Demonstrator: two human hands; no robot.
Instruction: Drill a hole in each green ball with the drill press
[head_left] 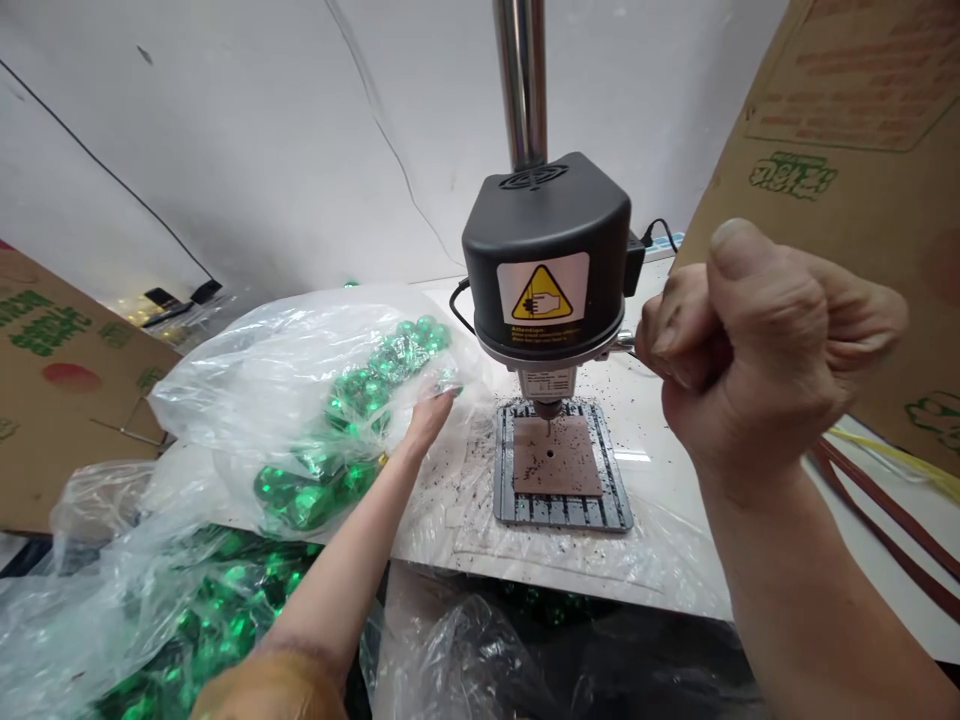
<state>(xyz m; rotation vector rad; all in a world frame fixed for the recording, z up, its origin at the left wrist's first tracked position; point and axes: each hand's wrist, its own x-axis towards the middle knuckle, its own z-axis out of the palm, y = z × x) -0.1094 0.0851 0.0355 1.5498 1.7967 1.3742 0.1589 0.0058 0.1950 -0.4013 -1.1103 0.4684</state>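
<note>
My left hand (430, 416) reaches to the right edge of a clear plastic bag (247, 345) that holds shiny green balls (369, 388). Its fingers are partly hidden and blurred, so their grip is unclear. Up on the right, my right hand (757, 345) is closed in a fist round the feed handle (624, 342) of a black drill press (551, 225); most of that handle is behind the fist. Below the chuck and thin drill bit (548, 425), a brown square board (559, 470) with a dark hole lies on the slotted metal base (616, 505).
Dark shavings are scattered around the base on the white table (660, 500). More green balls (217, 620) in plastic lie below at the left. Cardboard boxes stand left (67, 390) and right (840, 120). Brown and yellow straps (892, 510) lie at the right.
</note>
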